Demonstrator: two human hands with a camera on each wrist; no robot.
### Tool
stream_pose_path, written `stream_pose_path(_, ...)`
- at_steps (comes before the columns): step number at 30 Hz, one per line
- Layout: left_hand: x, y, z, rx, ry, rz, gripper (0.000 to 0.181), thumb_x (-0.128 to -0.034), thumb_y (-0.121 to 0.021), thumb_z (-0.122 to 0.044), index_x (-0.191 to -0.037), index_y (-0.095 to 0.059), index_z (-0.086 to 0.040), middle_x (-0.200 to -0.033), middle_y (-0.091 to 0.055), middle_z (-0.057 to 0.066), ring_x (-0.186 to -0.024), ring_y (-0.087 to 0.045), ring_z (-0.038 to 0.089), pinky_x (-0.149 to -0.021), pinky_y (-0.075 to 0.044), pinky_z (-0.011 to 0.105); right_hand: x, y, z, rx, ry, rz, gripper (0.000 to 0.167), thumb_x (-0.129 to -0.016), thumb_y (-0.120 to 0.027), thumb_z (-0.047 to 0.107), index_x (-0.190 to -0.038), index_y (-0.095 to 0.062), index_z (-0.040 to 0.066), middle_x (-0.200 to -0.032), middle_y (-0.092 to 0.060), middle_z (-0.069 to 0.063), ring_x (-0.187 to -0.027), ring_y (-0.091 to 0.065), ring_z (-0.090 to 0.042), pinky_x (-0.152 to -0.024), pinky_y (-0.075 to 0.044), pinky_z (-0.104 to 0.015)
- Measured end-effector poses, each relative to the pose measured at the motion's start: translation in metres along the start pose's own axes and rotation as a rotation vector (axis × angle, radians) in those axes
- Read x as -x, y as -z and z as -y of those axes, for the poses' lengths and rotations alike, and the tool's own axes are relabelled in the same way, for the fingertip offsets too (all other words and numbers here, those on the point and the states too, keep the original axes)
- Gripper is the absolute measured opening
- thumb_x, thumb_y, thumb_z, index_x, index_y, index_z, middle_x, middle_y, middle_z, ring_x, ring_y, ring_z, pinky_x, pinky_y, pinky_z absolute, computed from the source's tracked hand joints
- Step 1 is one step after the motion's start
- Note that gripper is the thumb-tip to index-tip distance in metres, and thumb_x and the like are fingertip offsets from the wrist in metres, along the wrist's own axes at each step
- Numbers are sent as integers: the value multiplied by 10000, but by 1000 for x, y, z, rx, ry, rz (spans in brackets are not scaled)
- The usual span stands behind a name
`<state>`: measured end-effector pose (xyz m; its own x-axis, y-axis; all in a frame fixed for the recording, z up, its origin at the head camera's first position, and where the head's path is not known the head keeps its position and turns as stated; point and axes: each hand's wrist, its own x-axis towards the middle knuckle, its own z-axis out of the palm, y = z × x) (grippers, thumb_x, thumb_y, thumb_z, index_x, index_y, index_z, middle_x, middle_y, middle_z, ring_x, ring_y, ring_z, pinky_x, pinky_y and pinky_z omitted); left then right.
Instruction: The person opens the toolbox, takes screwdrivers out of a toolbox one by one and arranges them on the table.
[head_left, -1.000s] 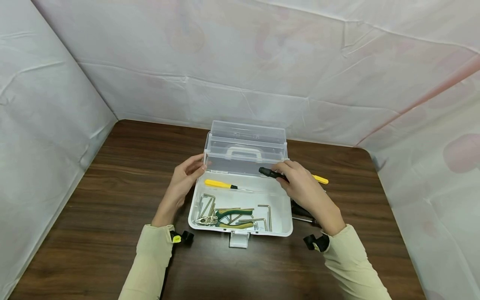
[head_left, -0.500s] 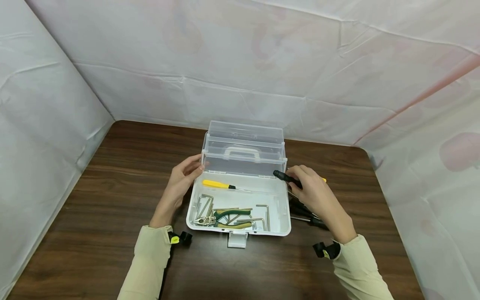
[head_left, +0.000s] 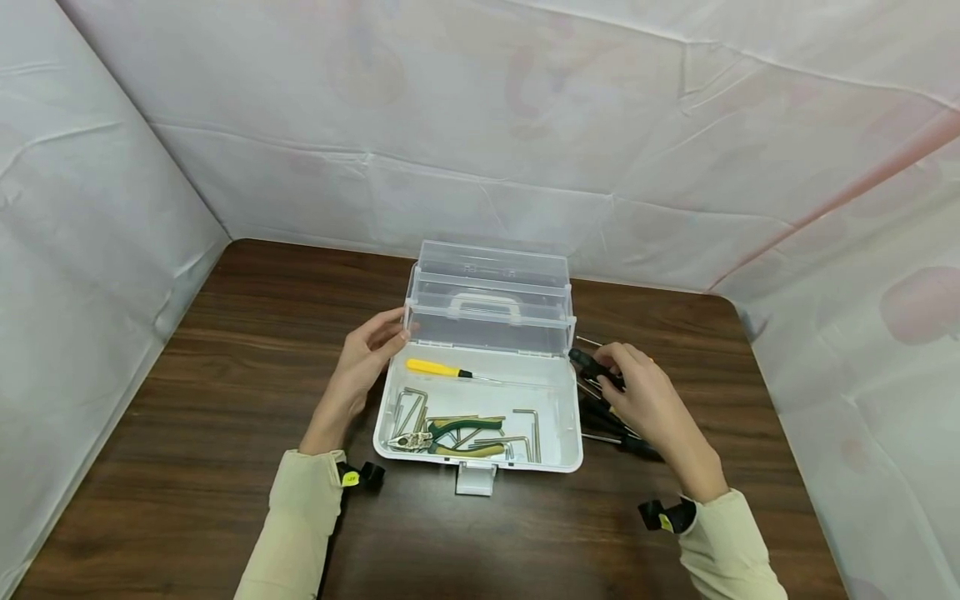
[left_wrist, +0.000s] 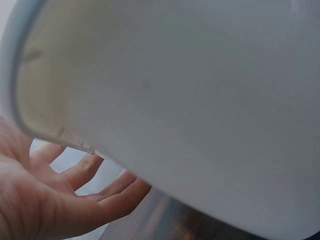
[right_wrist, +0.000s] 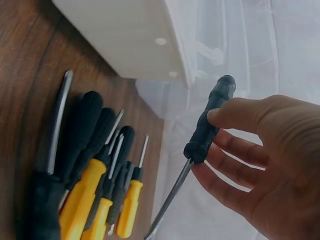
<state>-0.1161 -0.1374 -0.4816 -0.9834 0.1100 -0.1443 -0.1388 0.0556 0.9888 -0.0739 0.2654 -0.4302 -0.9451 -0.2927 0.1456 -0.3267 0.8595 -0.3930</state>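
Note:
A white toolbox (head_left: 480, 458) stands open, its clear lid (head_left: 491, 333) tipped back. At the left rear corner my left hand (head_left: 363, 362) holds the lid's edge, thumb in front and fingers behind; some fingertips are hidden in the left wrist view. My right hand (head_left: 645, 392) pinches a black-handled screwdriver (right_wrist: 207, 120) just right of the box, its shaft slanting down. Inside the box lie a yellow-handled screwdriver (head_left: 433, 368), green-and-yellow pliers (head_left: 465, 427) and several hex keys (head_left: 536, 433). Beneath the right hand are several screwdrivers with black and yellow handles (right_wrist: 85, 195).
The dark wooden table (head_left: 202, 417) bears everything. A white latch (head_left: 475, 480) hangs at the box's front. White sheeting (head_left: 450, 125) rises behind the table and at both sides.
My right hand has moved rightward and down from over the box to the screwdrivers beside it, still holding the black-handled screwdriver. The left hand has stayed at the lid.

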Motion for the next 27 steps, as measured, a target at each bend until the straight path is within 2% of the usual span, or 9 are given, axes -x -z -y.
stream_pose_path(7, -1, 0, 0, -21, 8, -3, 491, -1077, -600, -233, -1554, -502, -170, -1481, -598, 214, -1367, -504, 275, -1180, -374, 497, 5, -7, -11, 2, -45, 51, 276, -919, -733, -24, -1180, -654, 16, -1107, -705, -157, -978, -665, -306, -831, -561, -495)
stream_pose_path(18, -1, -1, 1, -14, 1, 1, 488, -1075, -606, -237, -1548, -508, -167, -1474, -606, 206, -1335, -534, 228, -1187, -380, 504, 17, -22, -30, 0, -73, 74, 260, -914, -744, -16, -1156, -664, 33, -1108, -704, -157, -975, -673, -314, -828, -561, -515)
stream_pose_path(27, -2, 1, 1, -32, 13, 4, 501, -1079, -598, -233, -1564, -489, -169, -1505, -571, 212, -1413, -474, 324, -1211, -347, 561, 24, -31, -39, 19, -64, 64, 272, -902, -751, -30, -1151, -669, 41, -1083, -705, -145, -976, -676, -316, -827, -564, -512)
